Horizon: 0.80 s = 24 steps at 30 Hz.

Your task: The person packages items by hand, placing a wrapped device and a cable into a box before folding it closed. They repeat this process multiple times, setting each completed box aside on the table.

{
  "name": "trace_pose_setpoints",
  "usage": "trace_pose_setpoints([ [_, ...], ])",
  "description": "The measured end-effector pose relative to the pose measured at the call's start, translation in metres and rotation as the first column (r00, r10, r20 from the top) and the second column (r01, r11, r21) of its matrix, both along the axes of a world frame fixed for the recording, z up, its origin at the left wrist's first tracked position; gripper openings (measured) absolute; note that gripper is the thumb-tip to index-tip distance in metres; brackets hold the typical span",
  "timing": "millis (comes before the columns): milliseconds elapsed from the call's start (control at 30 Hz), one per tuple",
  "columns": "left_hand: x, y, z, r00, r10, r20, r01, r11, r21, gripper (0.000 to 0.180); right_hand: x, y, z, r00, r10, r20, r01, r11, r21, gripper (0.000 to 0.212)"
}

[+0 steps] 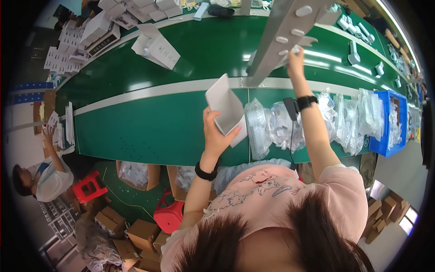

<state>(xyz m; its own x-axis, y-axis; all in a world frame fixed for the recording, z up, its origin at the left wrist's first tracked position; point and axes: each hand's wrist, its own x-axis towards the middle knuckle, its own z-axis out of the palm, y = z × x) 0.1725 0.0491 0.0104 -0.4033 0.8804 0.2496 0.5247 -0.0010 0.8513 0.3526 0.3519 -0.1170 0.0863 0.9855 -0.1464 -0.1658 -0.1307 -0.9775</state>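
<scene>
My left hand point(216, 136) is closed round a white carton point(230, 111), tilted over the green worktable with its flap up and its inside showing. My right hand point(296, 65) reaches out over the green belt point(208, 50), beside a grey metal post point(276, 45). Its fingers are pinched together around a small pale thing that I cannot make out. Below my right forearm, clear plastic bags point(257, 129) of parts lie in a row on the worktable. A black adapter with a cable point(291, 109) rests among them, close to my wrist.
Another open white carton point(158, 50) lies on the belt. White and grey appliances point(354, 54) sit farther right. A blue bin point(384, 147) holds bagged parts at the right end. White boxes are stacked point(97, 34) far left. A red stool point(168, 217) and a co-worker point(52, 177) are at left.
</scene>
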Motion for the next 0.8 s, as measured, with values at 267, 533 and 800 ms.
trace_pose_setpoints([
  [267,0.034,0.040,-0.003,0.970,-0.204,0.131,0.172,0.960,0.221,0.070,0.126,-0.127,0.155,0.685,-0.117,-0.719,-0.156,0.941,-0.302,0.041],
  [533,0.050,0.027,-0.002,0.985,-0.173,-0.008,0.170,0.955,0.242,0.073,0.041,-0.182,0.204,0.731,0.244,-0.637,-0.286,0.958,0.039,0.040],
  [800,0.061,0.014,-0.016,0.996,-0.073,-0.048,0.082,0.971,0.224,0.075,-0.017,-0.199,0.179,0.924,-0.267,0.273,0.041,0.781,0.624,0.046],
])
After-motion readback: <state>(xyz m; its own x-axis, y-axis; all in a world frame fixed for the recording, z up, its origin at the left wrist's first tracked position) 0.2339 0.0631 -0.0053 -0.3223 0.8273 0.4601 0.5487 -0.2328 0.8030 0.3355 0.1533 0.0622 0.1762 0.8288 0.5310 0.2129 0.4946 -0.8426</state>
